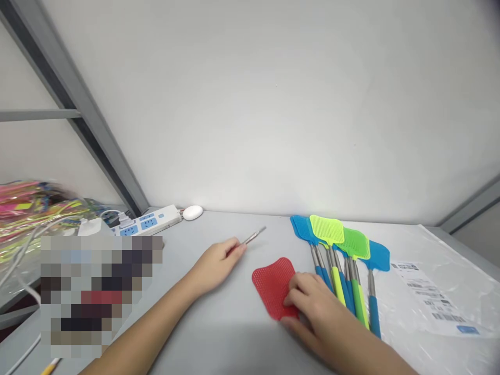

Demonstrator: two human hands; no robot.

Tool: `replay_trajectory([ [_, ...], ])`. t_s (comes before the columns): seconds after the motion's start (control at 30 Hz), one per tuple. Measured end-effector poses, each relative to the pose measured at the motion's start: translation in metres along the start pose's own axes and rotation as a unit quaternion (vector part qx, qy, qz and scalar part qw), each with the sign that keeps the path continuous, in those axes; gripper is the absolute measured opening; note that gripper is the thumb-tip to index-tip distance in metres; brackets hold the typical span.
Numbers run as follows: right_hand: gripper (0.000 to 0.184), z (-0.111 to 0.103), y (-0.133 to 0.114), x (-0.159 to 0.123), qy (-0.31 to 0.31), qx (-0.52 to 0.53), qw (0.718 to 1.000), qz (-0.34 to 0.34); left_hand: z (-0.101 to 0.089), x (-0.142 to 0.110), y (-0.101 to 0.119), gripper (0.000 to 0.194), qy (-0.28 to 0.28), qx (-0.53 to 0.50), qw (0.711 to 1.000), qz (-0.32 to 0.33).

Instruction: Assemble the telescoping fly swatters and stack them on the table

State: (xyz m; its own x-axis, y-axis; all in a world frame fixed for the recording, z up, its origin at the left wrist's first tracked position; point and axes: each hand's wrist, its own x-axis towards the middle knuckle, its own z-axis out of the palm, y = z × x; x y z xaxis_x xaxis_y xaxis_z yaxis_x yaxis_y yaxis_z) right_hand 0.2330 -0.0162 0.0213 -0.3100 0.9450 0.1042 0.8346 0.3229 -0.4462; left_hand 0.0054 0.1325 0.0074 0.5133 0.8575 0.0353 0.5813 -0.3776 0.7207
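My left hand (219, 263) is closed around a thin silver metal rod (254, 236) with a stepped, telescoping tip; the rest of it is hidden in the palm. A red fly swatter head (272, 284), a perforated plastic paddle, lies low over the grey table. My right hand (312, 312) grips it by its right edge, fingers curled and thumb at the lower side. Whether a stem is on it is hidden by the hand. Just right of this hand lie several fly swatters with blue, yellow-green and green heads (327, 229) and metal shafts, side by side.
A clear plastic bag (414, 333) with a printed label (433, 302) lies at right. On the left are a white power strip (156, 221), a white oval object (192, 212), cables and colourful wrapped packs (35, 219). Part of the left is pixelated. A white wall (273, 130) rises behind the grey table (219, 333).
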Motion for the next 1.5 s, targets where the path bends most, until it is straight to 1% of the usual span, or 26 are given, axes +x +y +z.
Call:
replay_trajectory([
  [0.1, 0.006, 0.01, 0.0, 0.001, 0.004, 0.015, 1.0, -0.027, 0.004, -0.005, 0.006, 0.044, -0.024, 0.094, 0.995, 0.023],
  [0.17, 0.01, 0.015, 0.002, 0.003, 0.01, 0.02, 0.999, -0.034, 0.005, -0.009, 0.009, 0.046, -0.031, 0.13, 0.99, 0.035],
  [0.23, 0.018, 0.018, 0.004, 0.005, 0.012, 0.023, 0.999, -0.031, 0.005, -0.011, 0.011, 0.048, -0.038, 0.142, 0.988, 0.039],
  [0.37, 0.044, 0.017, 0.006, 0.008, -0.007, -0.001, 1.0, -0.011, 0.003, -0.014, 0.013, 0.051, -0.049, 0.137, 0.989, 0.042],
  [0.5, 0.074, 0.018, 0.007, 0.012, -0.069, -0.053, 0.996, -0.009, 0.001, -0.015, 0.016, 0.052, -0.05, 0.112, 0.992, 0.039],
  [0.57, 0.08, 0.019, 0.008, 0.013, -0.095, -0.064, 0.993, -0.011, 0.002, -0.016, 0.018, 0.051, -0.049, 0.089, 0.994, 0.033],
  [0.63, 0.081, 0.02, 0.007, 0.012, -0.089, -0.061, 0.994, -0.014, 0.002, -0.017, 0.02, 0.049, -0.048, 0.063, 0.996, 0.03],
  [0.7, 0.082, 0.022, 0.008, 0.011, -0.066, -0.048, 0.996, -0.018, 0.004, -0.018, 0.022, 0.048, -0.052, 0.048, 0.997, 0.031],
  [0.77, 0.087, 0.025, 0.011, 0.009, -0.049, -0.031, 0.998, -0.029, 0.006, -0.019, 0.024, 0.047, -0.059, 0.055, 0.996, 0.036],
  [0.9, 0.102, 0.04, 0.019, 0.008, -0.043, -0.023, 0.997, -0.058, 0.008, -0.021, 0.026, 0.046, -0.058, 0.094, 0.993, 0.049],
  [0.97, 0.1, 0.047, 0.018, 0.008, -0.033, -0.026, 0.998, -0.051, 0.009, -0.021, 0.026, 0.044, -0.059, 0.11, 0.991, 0.055],
  [1.07, 0.09, 0.048, 0.006, 0.006, -0.018, -0.005, 1.0, -0.009, 0.009, -0.021, 0.027, 0.043, -0.065, 0.124, 0.988, 0.058],
  [1.2, 0.067, 0.033, -0.018, 0.001, -0.017, 0.058, 0.994, 0.09, 0.01, -0.021, 0.027, 0.043, -0.065, 0.126, 0.988, 0.06],
  [1.27, 0.057, 0.023, -0.024, -0.002, -0.025, 0.105, 0.984, 0.141, 0.01, -0.021, 0.026, 0.043, -0.068, 0.128, 0.987, 0.066],
  [1.3, 0.051, 0.018, -0.024, -0.002, -0.02, 0.139, 0.978, 0.155, 0.009, -0.021, 0.025, 0.043, -0.07, 0.129, 0.987, 0.066],
  [1.33, 0.045, 0.013, -0.022, -0.002, -0.002, 0.182, 0.97, 0.164, 0.009, -0.021, 0.024, 0.043, -0.071, 0.13, 0.987, 0.066],
  [1.37, 0.04, 0.009, -0.019, -0.002, 0.031, 0.228, 0.958, 0.168, 0.009, -0.021, 0.024, 0.043, -0.071, 0.132, 0.987, 0.064],
  [1.4, 0.036, 0.004, -0.014, -0.001, 0.077, 0.275, 0.943, 0.172, 0.009, -0.021, 0.023, 0.043, -0.069, 0.134, 0.987, 0.063],
  [1.47, 0.033, -0.006, -0.001, 0.003, 0.177, 0.351, 0.899, 0.193, 0.01, -0.021, 0.023, 0.042, -0.064, 0.135, 0.986, 0.069],
  [1.5, 0.035, -0.011, 0.007, 0.005, 0.216, 0.382, 0.872, 0.216, 0.01, -0.02, 0.023, 0.042, -0.062, 0.133, 0.986, 0.073],
])
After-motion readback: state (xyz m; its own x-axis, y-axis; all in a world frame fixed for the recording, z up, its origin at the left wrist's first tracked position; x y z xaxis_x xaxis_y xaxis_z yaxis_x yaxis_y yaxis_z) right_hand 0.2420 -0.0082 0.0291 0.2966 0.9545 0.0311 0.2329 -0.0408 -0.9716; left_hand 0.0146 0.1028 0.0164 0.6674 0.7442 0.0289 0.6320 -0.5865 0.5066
